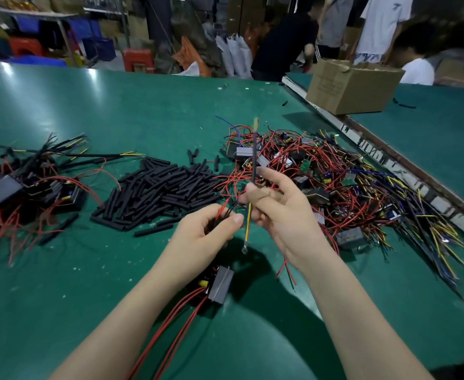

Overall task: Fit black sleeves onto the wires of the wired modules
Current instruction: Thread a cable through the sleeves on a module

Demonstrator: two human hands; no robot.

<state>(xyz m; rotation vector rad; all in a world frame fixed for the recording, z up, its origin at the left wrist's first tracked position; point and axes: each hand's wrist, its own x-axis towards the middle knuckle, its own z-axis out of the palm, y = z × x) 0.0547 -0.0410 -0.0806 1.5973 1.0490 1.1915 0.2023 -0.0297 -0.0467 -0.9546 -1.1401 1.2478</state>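
My right hand pinches a long black sleeve that stands upright, with a yellow wire tip showing above it and a yellow wire hanging out below. My left hand grips a bunch of red and black wires just left of it. Those wires run down to a grey module hanging under my left wrist. A pile of loose black sleeves lies on the green table. Unsleeved modules with tangled red and yellow wires are heaped to the right.
A heap of modules with sleeved wires lies at the left. A cardboard box stands at the back right beside a metal strip between the tables. Several people stand beyond the table.
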